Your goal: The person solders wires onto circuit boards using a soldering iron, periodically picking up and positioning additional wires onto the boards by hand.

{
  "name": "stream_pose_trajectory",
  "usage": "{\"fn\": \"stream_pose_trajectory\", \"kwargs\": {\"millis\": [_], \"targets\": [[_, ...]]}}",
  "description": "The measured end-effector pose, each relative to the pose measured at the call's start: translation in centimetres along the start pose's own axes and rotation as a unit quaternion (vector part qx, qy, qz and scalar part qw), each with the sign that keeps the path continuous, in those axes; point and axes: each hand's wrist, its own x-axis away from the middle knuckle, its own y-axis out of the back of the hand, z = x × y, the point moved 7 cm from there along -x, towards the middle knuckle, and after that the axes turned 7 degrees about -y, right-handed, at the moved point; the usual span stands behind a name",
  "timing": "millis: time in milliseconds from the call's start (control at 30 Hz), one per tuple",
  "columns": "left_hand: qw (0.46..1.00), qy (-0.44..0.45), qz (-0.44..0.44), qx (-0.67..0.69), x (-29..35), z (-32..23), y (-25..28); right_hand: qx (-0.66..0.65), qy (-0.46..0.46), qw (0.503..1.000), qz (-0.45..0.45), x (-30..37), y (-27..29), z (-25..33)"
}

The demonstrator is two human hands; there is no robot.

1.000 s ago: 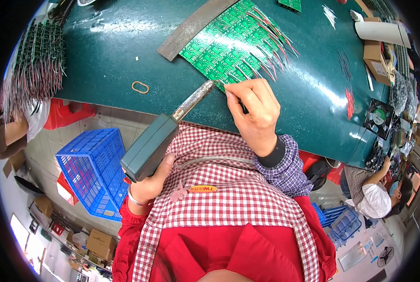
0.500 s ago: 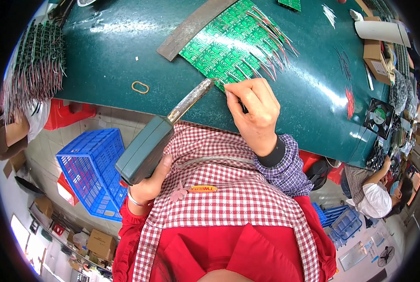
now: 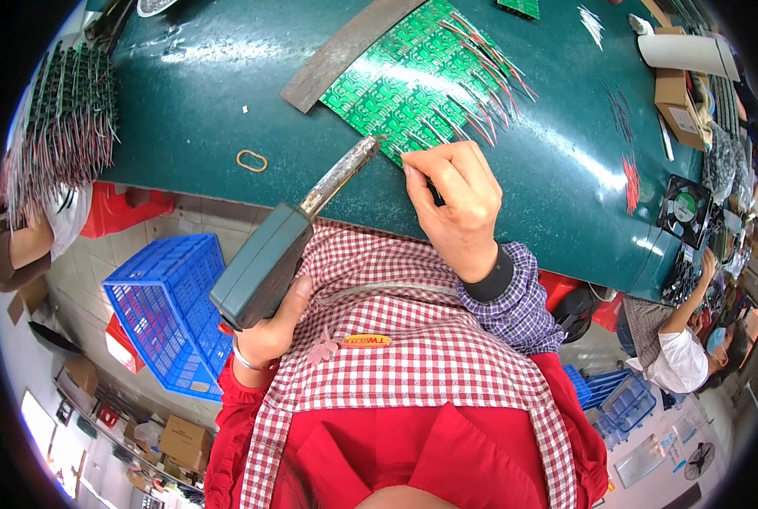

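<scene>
My left hand (image 3: 270,332) is wrapped round the dark green handle of a soldering iron (image 3: 264,265). Its metal barrel slants up to the right, and the tip meets the near corner of a green circuit board panel (image 3: 396,76). Beside that tip, my right hand (image 3: 457,199) pinches a thin wire (image 3: 402,156) at the board's edge; most of the wire is hidden by the fingers. Red, white and black wires (image 3: 485,72) stick out in rows along the panel's right side. A dark flat metal bar (image 3: 345,58) lies along the panel's left edge.
A rubber band (image 3: 251,160) lies on the green table (image 3: 184,110). Wired boards (image 3: 65,119) are heaped at the left. Red wires (image 3: 632,185), black wires (image 3: 619,114) and a fan (image 3: 682,209) are on the right. A blue crate (image 3: 162,314) stands below; a co-worker (image 3: 680,360) sits at right.
The soldering iron's tip has shifted slightly up and left. My right hand has barely moved and keeps its pinch. The co-worker's arm at the right has risen a little.
</scene>
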Motion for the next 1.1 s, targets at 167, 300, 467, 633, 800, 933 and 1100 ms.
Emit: {"fn": "stream_pose_trajectory", "kwargs": {"millis": [167,300,467,633,800,933,1100], "targets": [[0.995,-0.092,0.037,-0.031,-0.3,-0.4,-0.4,-0.012,-0.001,1.000,-0.009,-0.2,0.0,-0.1],[0.995,-0.094,0.015,-0.025,-1.0,-1.1,-0.9,-0.031,-0.019,0.999,-0.002,-0.5,0.7,-0.2],[0.997,-0.076,-0.010,-0.025,-2.0,-0.9,-1.0,-0.018,-0.038,0.999,-0.025,-1.9,4.8,-1.1],[0.999,0.006,-0.047,0.012,-2.6,-1.8,-1.5,0.126,-0.095,0.980,-0.125,-3.4,12.1,-8.9],[0.999,0.016,-0.047,0.021,-3.6,-2.4,-2.8,0.255,-0.068,0.956,-0.125,-4.7,17.1,-14.9],[0.998,0.040,-0.040,0.019,-4.2,-2.4,-3.6,0.283,-0.093,0.942,-0.151,-4.2,19.5,-15.8],[0.998,0.047,-0.030,-0.042,-4.9,-2.7,-3.4,0.328,-0.198,0.905,-0.184,-0.3,24.7,-17.1]]}}
